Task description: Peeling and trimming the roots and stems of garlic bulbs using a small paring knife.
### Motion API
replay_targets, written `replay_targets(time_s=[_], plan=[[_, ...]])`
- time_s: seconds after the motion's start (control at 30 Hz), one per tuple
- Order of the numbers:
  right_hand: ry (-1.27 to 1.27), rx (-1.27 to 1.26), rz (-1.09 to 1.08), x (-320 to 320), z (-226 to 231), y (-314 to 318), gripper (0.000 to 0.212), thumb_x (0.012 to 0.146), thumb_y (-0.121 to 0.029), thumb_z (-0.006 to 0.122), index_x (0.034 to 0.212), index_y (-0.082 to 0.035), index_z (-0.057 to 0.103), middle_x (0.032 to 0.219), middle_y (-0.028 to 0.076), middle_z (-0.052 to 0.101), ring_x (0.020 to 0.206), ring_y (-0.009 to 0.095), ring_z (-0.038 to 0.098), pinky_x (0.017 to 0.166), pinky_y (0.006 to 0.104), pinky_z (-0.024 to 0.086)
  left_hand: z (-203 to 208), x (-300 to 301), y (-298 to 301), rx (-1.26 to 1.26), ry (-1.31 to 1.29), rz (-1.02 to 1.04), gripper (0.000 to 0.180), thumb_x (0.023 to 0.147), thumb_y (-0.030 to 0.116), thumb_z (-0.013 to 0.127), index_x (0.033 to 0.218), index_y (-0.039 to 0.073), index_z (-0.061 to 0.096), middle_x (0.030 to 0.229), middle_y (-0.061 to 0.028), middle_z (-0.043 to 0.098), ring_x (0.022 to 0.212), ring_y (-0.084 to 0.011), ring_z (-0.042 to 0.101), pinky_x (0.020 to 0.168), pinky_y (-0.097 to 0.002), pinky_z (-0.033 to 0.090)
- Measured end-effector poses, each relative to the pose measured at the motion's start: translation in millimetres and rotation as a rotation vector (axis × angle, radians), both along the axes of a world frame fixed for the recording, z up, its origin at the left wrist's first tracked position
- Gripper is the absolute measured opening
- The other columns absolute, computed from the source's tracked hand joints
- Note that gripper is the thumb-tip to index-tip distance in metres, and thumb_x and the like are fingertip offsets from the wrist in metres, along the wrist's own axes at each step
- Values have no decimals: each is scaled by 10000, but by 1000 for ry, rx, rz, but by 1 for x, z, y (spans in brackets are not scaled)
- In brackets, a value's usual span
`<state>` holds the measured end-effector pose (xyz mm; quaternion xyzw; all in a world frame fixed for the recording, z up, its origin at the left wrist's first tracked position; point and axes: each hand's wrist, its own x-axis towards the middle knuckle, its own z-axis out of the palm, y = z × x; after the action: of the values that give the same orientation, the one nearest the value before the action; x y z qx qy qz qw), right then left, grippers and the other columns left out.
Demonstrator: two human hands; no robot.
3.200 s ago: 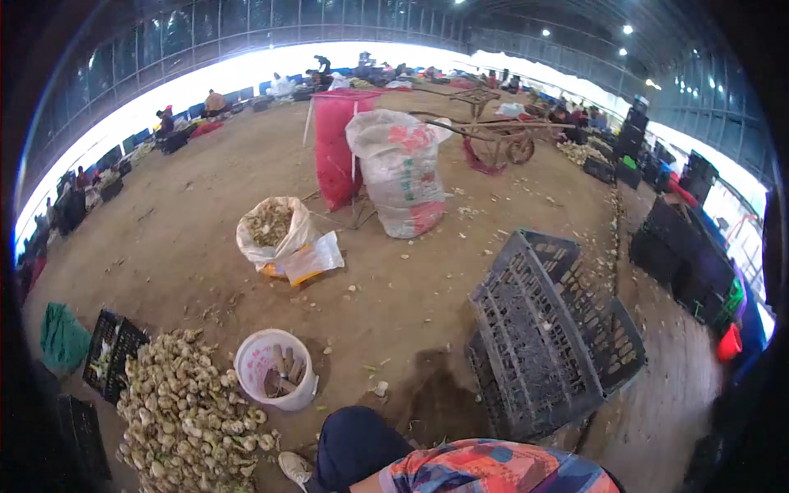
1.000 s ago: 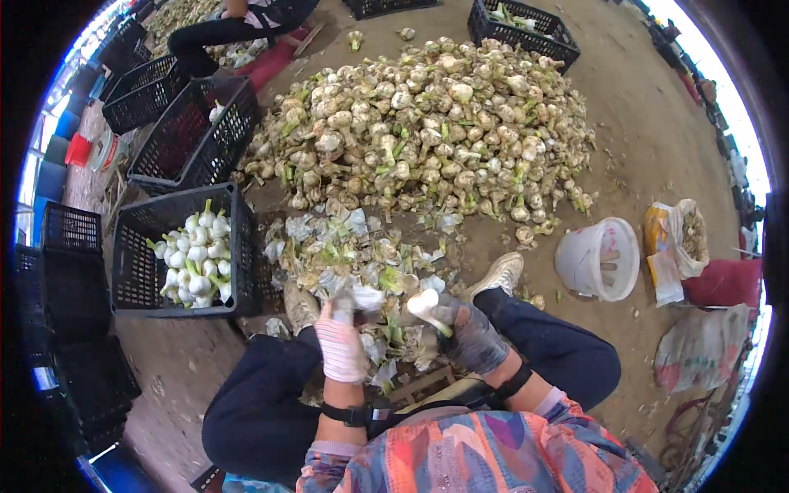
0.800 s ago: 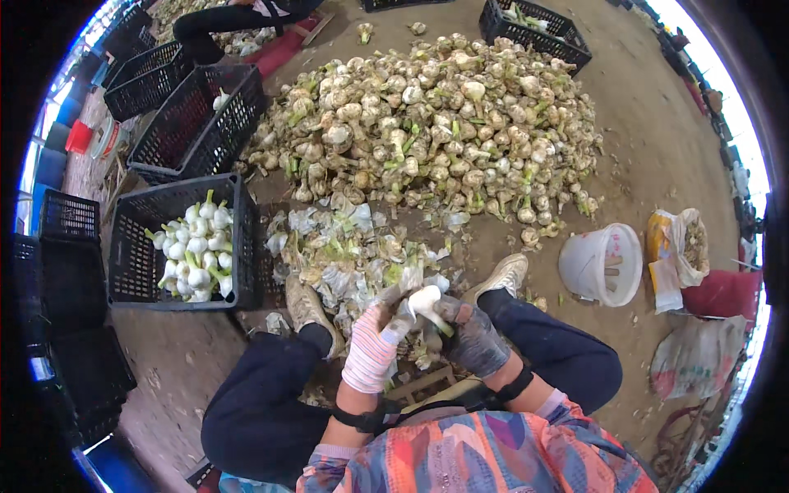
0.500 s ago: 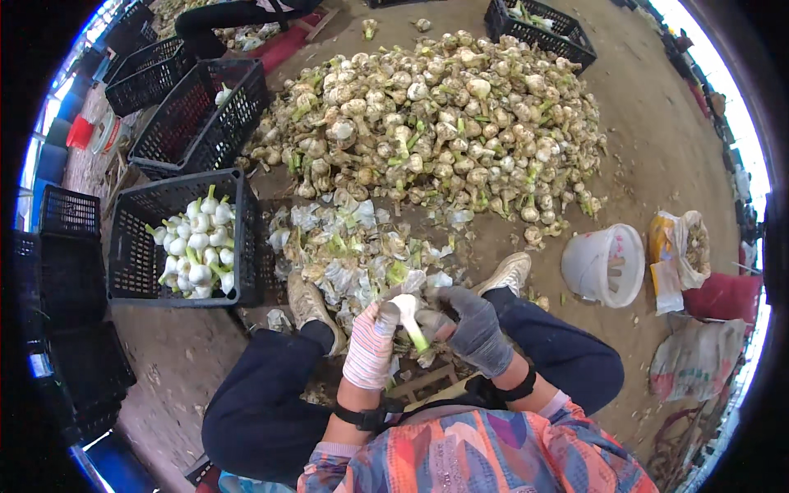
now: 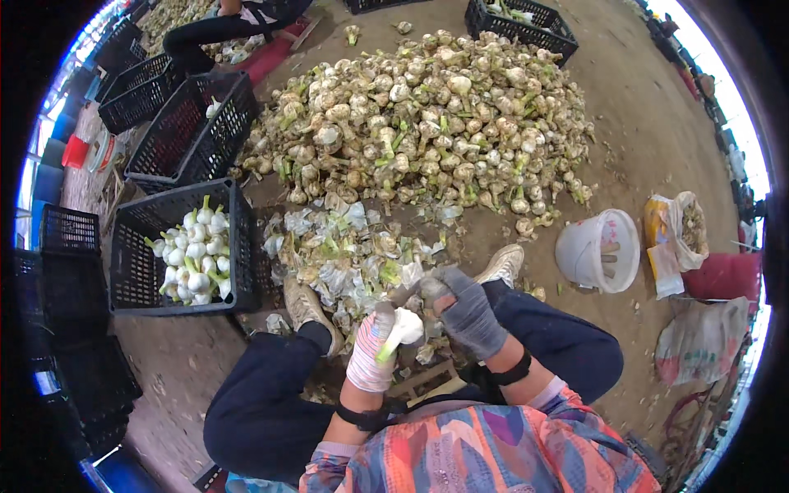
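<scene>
My left hand (image 5: pixel 374 349), in a pink-and-white striped glove, is closed around a white garlic bulb (image 5: pixel 405 327). Its green-tipped stem points down toward my wrist. Close beside the bulb, to its right, is my right hand (image 5: pixel 470 316) in a grey glove. The right fingers are bent inward; a blurred brownish bit lies by their tips, and what they pinch cannot be made out. Beneath both hands, papery garlic skins (image 5: pixel 329 255) cover the ground between my shoes. A black crate (image 5: pixel 131 283) at the left holds cleaned white garlic bulbs (image 5: pixel 196 255).
A large heap of unpeeled garlic (image 5: pixel 427 123) lies ahead. More black crates (image 5: pixel 193 135) stand at the far left, another crate (image 5: pixel 526 33) behind the heap. To the right are a white bucket (image 5: pixel 597 251), an open bag (image 5: pixel 686 234) and a sack (image 5: pixel 703 341). Another person's leg (image 5: pixel 209 37) shows far left.
The garlic bulb has turned over in my left hand: its stem now points down-left instead of down-right. My right hand has drawn up and off the stem. The view has shifted slightly.
</scene>
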<state>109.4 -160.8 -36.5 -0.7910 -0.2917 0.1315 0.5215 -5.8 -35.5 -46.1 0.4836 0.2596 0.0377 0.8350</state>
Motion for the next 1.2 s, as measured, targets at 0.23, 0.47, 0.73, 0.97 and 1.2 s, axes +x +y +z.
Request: replay_targets(time_s=[0.23,0.47,0.73,0.97,1.2], plan=[[-267,-140,231,-14,35,-11,237,790,-233,658,974,-86,634,856,131,621,762,325,625,649,396,517,1,-2,6,-171,42,78,540,944,533,503,782,30,614,730,-7,579,659,-113,498,634,-261,400],[-364,-330,382,-14,36,-10,310,721,-305,658,930,-78,633,801,124,599,722,332,611,635,425,502,-3,-4,12,78,91,-32,595,934,610,450,829,44,601,704,-27,582,588,-141,545,553,-260,421],[394,26,21,4,-13,-20,258,917,-189,565,1107,-20,603,912,126,628,840,223,617,767,320,496,7,0,12,-21,79,-14,612,936,606,449,1007,18,603,806,-45,635,724,-127,600,657,-255,471],[567,227,47,-37,-3,-1,439,968,-224,531,1323,30,481,1218,111,584,1134,197,542,1013,309,402,2,9,-5,11,81,163,579,940,533,513,1124,-13,564,1007,-93,647,868,-166,626,783,-308,515],[927,172,48,-22,15,-6,464,867,-184,599,1285,-3,512,1158,101,611,1058,188,571,942,321,449,4,9,-1,196,102,223,343,939,197,598,1210,-12,578,1055,-96,657,946,-178,623,835,-301,506]])
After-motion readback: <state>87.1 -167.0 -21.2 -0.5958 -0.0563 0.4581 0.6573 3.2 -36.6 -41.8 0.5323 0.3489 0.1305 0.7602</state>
